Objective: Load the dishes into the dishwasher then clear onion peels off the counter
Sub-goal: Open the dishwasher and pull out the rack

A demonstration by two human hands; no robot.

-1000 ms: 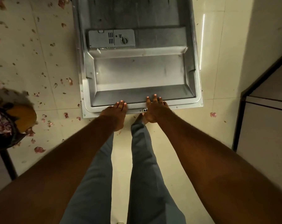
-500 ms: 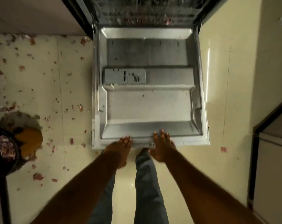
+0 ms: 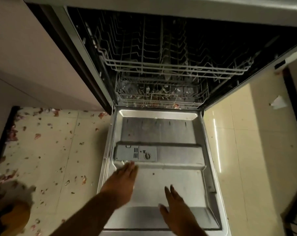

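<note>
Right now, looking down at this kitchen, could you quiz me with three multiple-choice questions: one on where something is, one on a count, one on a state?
1. Where are the scattered onion peels on the floor?
A. left of the dishwasher door
B. only right of it
C. on a chair

2. How many wire racks show inside the dishwasher?
A. none
B. two
C. five

3. How is the dishwasher door?
A. shut
B. barely ajar
C. folded fully down

Answers:
1 A, the peels dot the tiles left of the door.
2 B, an upper rack sits above a lower rack.
3 C, the door's metal inner face lies flat, with the left hand and right hand open above it.
</note>
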